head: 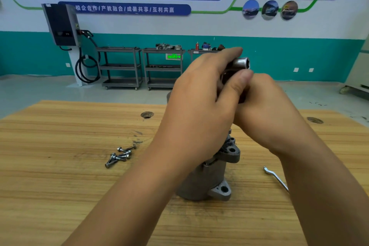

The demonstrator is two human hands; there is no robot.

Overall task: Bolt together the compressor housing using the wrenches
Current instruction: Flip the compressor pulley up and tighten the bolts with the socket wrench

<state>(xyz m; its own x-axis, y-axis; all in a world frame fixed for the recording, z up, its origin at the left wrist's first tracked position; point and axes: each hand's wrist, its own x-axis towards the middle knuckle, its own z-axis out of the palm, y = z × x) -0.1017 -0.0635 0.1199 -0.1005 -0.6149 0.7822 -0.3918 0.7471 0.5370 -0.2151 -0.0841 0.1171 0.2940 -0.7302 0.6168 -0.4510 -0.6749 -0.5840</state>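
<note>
Centrally, left hand grips a socket (wall banner reads 校企合作/产教融合/成果共享/互利共赢).

Light, striped-grain wooden tabletop, matt and scuffed. Dull grey cast-metal compressor housing, rough. Shiny steel flanged bolts. Polished steel socket; bright thin metal wrench.

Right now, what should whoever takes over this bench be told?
Left hand grips the socket wrench above the compressor housing; right hand meets it, fingers hidden.
The housing stands on the table. Loose bolts lie to its left, a flat wrench to its right.
No bolt is seen fitted, so all the bolting appears left to do.
</note>
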